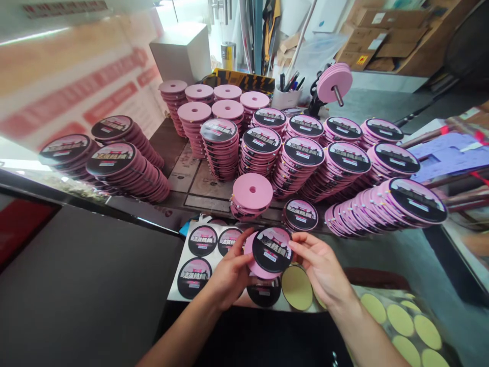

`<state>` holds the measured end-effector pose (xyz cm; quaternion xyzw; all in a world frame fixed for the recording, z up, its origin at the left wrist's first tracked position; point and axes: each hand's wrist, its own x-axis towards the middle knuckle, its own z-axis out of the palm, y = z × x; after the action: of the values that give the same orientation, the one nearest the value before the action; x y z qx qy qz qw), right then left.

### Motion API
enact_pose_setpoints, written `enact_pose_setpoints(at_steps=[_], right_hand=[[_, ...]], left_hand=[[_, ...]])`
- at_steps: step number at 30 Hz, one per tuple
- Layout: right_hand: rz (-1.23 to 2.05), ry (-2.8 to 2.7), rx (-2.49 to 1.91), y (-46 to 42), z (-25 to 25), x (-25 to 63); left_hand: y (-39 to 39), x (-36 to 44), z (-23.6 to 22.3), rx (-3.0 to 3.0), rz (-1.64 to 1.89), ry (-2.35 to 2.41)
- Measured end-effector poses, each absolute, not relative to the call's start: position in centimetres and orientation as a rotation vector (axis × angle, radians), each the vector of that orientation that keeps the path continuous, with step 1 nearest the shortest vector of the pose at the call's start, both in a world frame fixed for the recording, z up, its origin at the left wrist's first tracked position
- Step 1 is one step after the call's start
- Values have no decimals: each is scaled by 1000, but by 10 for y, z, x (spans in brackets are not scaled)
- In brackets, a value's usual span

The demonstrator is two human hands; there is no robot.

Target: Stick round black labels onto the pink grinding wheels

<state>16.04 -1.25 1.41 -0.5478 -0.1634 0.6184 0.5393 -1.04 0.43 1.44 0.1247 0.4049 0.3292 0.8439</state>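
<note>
The left hand (231,275) has its fingers clamped on the rim of a pink spool (258,269), held above the label sheet (174,293). The right hand (321,262) pinches the right edge of a round black label (271,250) between thumb and fingers; the label overlaps the spool's face off-centre, and whether it adheres cannot be told. On the label sheet, printed labels are visible toward its left side and a pale yellow disc (297,288) toward its right.

Just beyond the label sheet, on the tabletop (202,184), stand a short plain-topped stack (250,196) and a low labelled stack (300,214). Farther beyond the label sheet are rows of taller spool stacks, some labelled on top, some plain. A leaning labelled stack (382,206) lies beyond and right of the label sheet; three tilted labelled stacks (132,163) stand beyond and left of it.
</note>
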Motion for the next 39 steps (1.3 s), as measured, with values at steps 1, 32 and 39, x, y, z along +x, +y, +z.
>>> enact_pose_setpoints(at_steps=[1,32,39], right_hand=[[1450,-433,-1331,-12,16,161],[1374,-648,-1416,-14,12,163],[1351,-662,-1423,-15,9,164]], left_hand=[[4,-10,16,284,676,848],[1,-16,9,497,656,674],[1,-16,3,509,658,655]])
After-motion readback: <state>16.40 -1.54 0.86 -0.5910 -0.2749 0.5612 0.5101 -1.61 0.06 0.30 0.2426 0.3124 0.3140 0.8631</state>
